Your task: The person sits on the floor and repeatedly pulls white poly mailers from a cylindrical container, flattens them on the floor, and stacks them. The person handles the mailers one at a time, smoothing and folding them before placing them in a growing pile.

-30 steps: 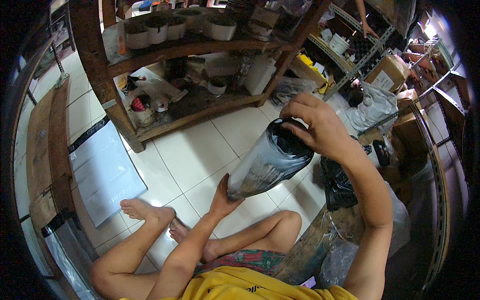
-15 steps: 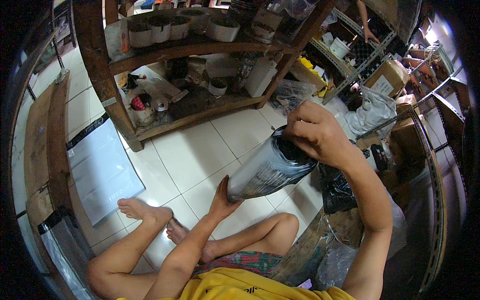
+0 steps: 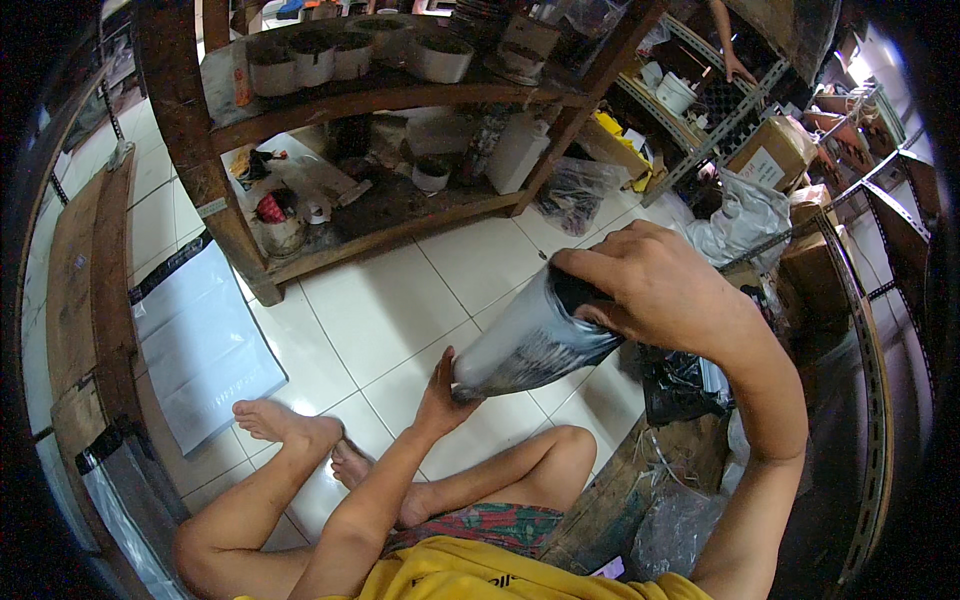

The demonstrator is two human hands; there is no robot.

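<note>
In front of me a rolled bundle of grey plastic bags [image 3: 530, 335] is held slantwise above the floor. It is silvery grey outside and black inside, with many thin layered edges along its lower right side. My left hand [image 3: 440, 395] grips its lower left end from beneath; some of those fingers are hidden. At the upper right end my right hand [image 3: 645, 285] is closed on the rim, fingertips reaching into the dark opening. On the tiles to the left lies a flat stack of white plastic bags [image 3: 205, 345] with a black strip at its far end.
A wooden shelf [image 3: 400, 220] with pots [image 3: 440, 58] and a white jug [image 3: 518, 155] stands ahead. Metal racks, a cardboard box [image 3: 765, 155] and plastic bags [image 3: 740, 220] crowd the right. Another person's hand [image 3: 738, 68] shows at the far right. My legs are folded below.
My right hand has turned over and spread further across the rim, its elbow moving right. The opening of the roll has narrowed. My left hand has barely moved.
</note>
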